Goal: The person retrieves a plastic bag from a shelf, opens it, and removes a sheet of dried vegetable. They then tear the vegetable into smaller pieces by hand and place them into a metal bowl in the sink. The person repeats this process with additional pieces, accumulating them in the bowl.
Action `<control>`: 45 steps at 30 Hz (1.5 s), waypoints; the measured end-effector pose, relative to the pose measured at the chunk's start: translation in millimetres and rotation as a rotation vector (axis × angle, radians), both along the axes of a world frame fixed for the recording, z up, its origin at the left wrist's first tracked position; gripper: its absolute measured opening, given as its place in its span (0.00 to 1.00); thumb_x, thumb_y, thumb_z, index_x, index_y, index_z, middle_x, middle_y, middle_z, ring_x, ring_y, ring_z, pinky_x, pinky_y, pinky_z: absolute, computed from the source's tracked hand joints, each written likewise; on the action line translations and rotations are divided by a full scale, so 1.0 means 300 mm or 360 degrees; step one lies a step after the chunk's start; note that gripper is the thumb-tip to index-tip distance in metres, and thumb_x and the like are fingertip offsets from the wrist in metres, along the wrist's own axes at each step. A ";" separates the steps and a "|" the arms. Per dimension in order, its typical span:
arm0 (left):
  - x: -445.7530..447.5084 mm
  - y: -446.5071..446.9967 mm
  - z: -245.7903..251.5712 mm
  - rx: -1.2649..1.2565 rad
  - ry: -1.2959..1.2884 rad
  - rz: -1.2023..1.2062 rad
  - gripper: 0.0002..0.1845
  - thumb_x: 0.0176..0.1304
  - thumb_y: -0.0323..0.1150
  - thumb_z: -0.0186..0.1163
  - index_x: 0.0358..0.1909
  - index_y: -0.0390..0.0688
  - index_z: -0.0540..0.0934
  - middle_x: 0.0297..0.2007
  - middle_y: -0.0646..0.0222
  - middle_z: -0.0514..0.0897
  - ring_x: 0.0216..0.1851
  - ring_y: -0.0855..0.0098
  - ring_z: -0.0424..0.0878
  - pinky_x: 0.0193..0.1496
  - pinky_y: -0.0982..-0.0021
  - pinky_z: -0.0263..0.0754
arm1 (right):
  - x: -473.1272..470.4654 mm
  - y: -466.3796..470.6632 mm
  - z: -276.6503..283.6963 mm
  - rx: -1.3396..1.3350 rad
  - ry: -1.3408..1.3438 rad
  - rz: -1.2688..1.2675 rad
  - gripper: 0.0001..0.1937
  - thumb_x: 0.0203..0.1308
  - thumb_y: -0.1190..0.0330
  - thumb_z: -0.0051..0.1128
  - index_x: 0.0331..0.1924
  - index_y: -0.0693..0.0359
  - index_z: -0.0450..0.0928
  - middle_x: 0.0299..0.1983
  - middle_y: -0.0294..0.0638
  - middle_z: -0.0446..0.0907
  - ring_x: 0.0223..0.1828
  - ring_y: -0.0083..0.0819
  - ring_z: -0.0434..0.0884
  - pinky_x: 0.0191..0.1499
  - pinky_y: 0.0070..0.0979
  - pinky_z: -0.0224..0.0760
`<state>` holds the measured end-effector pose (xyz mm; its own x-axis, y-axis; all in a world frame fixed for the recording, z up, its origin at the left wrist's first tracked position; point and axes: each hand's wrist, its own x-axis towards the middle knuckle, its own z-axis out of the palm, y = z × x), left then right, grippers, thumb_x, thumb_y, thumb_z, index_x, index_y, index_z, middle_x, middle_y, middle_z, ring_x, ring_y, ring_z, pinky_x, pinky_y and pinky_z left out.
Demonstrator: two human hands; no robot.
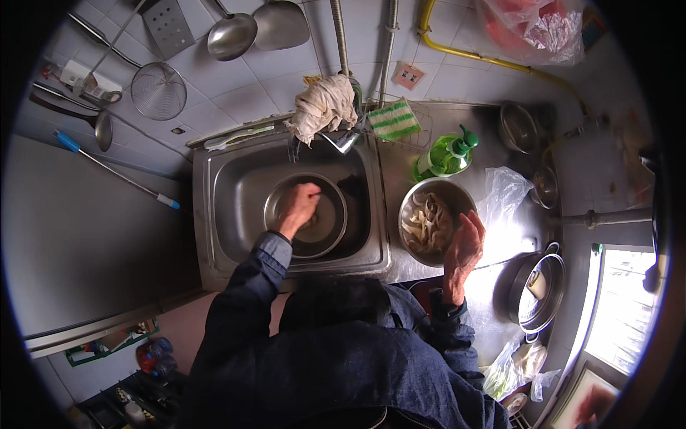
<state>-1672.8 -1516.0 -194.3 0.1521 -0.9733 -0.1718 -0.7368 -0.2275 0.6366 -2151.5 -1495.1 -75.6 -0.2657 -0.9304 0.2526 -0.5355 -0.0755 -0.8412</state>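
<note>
My left hand (303,206) is over a round metal bowl (335,236) that stands in the steel sink (230,187). Its fingers are curled and a little blurred; whether they hold anything cannot be told. Cloudy water and some pale pieces show in that bowl. On the steel counter to the right stands a second metal bowl (406,201) with pale, torn strips of food (427,222), perhaps mushroom. My right hand (465,244) rests at the right rim of this second bowl, fingers extended. The faucet (343,140) behind the sink has a cloth (325,104) wrapped on it.
A green soap pump bottle (445,154) stands behind the second bowl, near a striped sponge (395,120) on a wire rack. A plastic bag (502,190) lies to the right, with a metal pot (541,295) farther right. Ladles and a wire strainer (158,91) hang on the tiled wall.
</note>
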 end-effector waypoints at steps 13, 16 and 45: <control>0.058 0.090 -0.435 0.0394 -0.1076 -0.0030 0.26 0.67 0.47 0.85 0.63 0.48 0.96 0.59 0.56 0.98 0.61 0.48 0.97 0.64 0.44 0.93 | 0.183 0.055 0.090 0.0050 0.0224 0.0331 0.16 0.83 0.82 0.62 0.63 0.61 0.95 0.73 0.54 0.90 0.73 0.53 0.92 0.75 0.45 0.88; 0.066 0.104 -0.413 0.0418 -0.0837 0.0096 0.29 0.66 0.50 0.85 0.64 0.47 0.96 0.58 0.54 0.98 0.60 0.47 0.98 0.64 0.45 0.94 | 0.212 0.062 0.091 0.0066 0.0302 0.0384 0.15 0.81 0.82 0.65 0.62 0.61 0.95 0.72 0.54 0.92 0.71 0.56 0.94 0.72 0.46 0.90; 0.271 0.403 -0.034 -0.0107 0.1917 0.0817 0.28 0.89 0.33 0.73 0.84 0.42 0.80 0.68 0.71 0.91 0.65 0.75 0.90 0.65 0.66 0.92 | 0.707 0.025 0.010 0.0625 0.0069 0.1300 0.19 0.84 0.65 0.73 0.72 0.61 0.90 0.70 0.52 0.91 0.54 0.50 0.99 0.59 0.43 0.94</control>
<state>-1591.6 -1395.0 -204.5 0.2917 -0.8627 -0.4132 0.4590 -0.2527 0.8517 -1939.4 -1487.6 -72.6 0.5172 -0.8462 -0.1283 -0.4731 -0.1578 -0.8668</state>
